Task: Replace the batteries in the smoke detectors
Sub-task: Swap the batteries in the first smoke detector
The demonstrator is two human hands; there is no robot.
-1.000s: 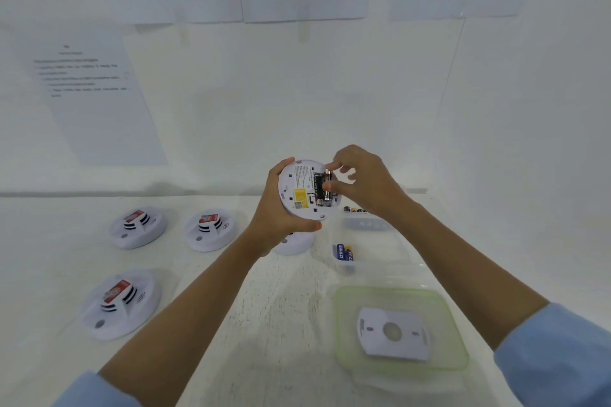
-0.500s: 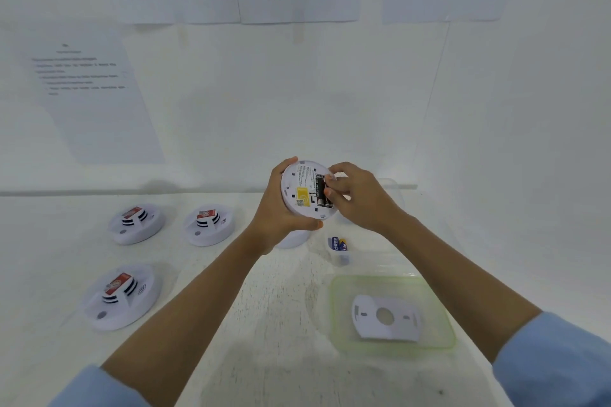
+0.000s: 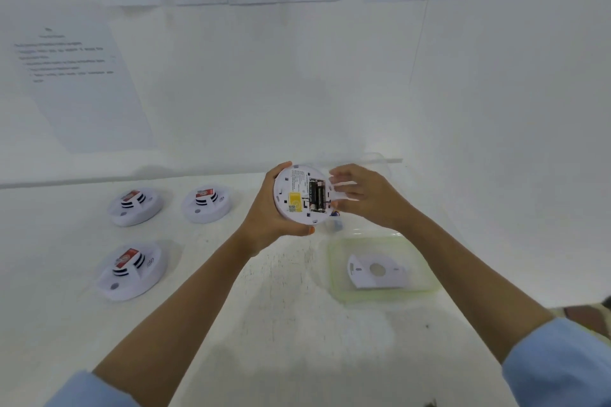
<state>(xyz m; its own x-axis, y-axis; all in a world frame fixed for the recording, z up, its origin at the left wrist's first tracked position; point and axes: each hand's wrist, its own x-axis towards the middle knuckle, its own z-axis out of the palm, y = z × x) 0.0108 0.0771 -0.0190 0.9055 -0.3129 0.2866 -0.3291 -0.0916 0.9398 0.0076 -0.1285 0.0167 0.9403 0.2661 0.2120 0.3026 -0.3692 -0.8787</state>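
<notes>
At frame centre the smoke detector (image 3: 295,192) is gripped by the left hand (image 3: 267,218), with 2 batteries (image 3: 316,195) seated in its open bay. The right hand (image 3: 367,198) is blurred, its fingers (image 3: 342,179) apparently released beside the rim. Refitting the backplate (image 3: 375,272), lower right, is judged next.

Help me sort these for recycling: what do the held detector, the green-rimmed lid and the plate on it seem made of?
Held detector: likely moulded plastic, matte white, with small slots in its back. Lid: seemingly translucent plastic, pale green rim, table showing through. Plate: probably thin matte white plastic; can't rule out painted metal.
</notes>
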